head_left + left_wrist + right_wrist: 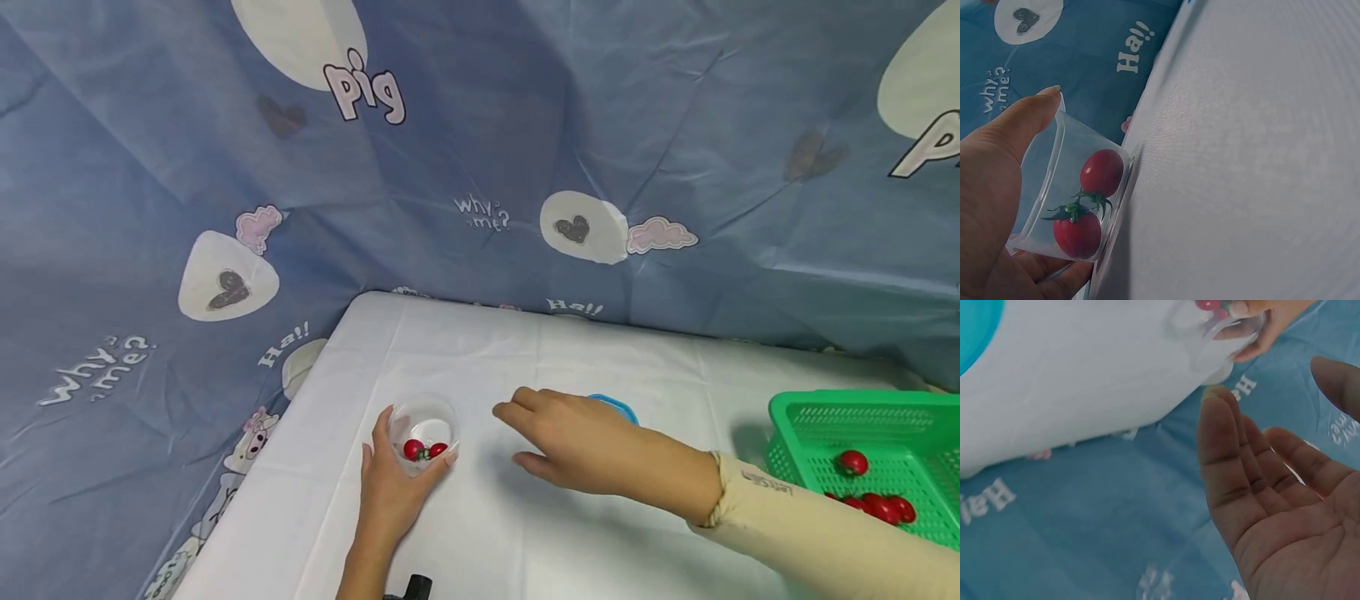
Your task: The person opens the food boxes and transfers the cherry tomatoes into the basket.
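Note:
My left hand grips a clear plastic cup, thumb on one side and fingers round the other. The cup rests on the white tabletop. Inside it lie two red cherry tomatoes with green stems, one tomato next to the other tomato. To the right of the cup, my right hand hovers above the table, holding nothing. Its palm and loosely bent fingers show in the right wrist view. Partly hidden behind that hand is a round blue item, whose kind I cannot tell.
A green plastic basket stands at the right, with a single tomato and a cluster of tomatoes in it. Blue printed cloth hangs behind and left of the white table. A small black object shows beside the left wrist.

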Demonstrator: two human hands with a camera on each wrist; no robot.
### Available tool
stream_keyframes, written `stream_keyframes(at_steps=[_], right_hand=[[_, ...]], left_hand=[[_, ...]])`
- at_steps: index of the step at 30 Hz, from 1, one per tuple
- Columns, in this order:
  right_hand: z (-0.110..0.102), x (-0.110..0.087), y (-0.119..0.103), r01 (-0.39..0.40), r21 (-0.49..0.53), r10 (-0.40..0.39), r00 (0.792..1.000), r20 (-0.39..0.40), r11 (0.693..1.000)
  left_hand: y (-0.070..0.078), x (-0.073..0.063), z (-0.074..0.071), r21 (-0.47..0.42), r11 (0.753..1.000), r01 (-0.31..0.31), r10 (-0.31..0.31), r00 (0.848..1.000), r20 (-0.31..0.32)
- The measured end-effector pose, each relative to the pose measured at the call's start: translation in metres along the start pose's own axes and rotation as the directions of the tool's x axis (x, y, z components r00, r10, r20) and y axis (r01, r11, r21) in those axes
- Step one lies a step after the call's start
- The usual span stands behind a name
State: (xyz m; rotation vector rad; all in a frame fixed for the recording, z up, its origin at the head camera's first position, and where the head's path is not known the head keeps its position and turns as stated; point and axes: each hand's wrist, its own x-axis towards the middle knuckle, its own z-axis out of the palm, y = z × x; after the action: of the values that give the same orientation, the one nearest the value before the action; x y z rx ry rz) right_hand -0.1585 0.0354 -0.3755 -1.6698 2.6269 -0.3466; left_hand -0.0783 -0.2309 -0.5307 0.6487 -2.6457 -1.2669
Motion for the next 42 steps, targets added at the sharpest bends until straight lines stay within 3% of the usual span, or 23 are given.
stream_keyframes(at_steps=[8, 15, 21, 29, 42], right_hand=[[0.031, 0.05, -0.011, 0.034, 0.051, -0.037, 0.997, 0.075, 0.998], [0.062, 0.082, -0.015, 0.036, 0.125, -0.044, 0.997, 0.062, 0.991], [0.082, 0.097, -0.012, 0.025, 0.16, -0.034, 0.998, 0.054, 0.987], [0.091, 0.114, -0.012, 0.034, 0.198, -0.043, 0.998, 0.042, 0.98], [0.1, 0.138, -0.014, -0.075, 0.228, 0.021, 0.972, 0.233, 0.971]], left_hand=[[-0.002, 0.0, -0.002, -0.005, 1.0, -0.016, 0.016, 1.0, -0.001], [-0.004, 0.0, 0.0, -0.014, 0.999, -0.049, 0.05, 0.999, 0.022], [-0.001, -0.001, 0.0, -0.011, 0.998, -0.055, 0.056, 0.998, 0.022], [-0.002, -0.001, -0.002, -0.014, 0.999, -0.042, 0.042, 0.999, 0.021], [-0.004, 0.0, -0.002, -0.013, 0.997, -0.073, 0.073, 0.997, 0.018]])
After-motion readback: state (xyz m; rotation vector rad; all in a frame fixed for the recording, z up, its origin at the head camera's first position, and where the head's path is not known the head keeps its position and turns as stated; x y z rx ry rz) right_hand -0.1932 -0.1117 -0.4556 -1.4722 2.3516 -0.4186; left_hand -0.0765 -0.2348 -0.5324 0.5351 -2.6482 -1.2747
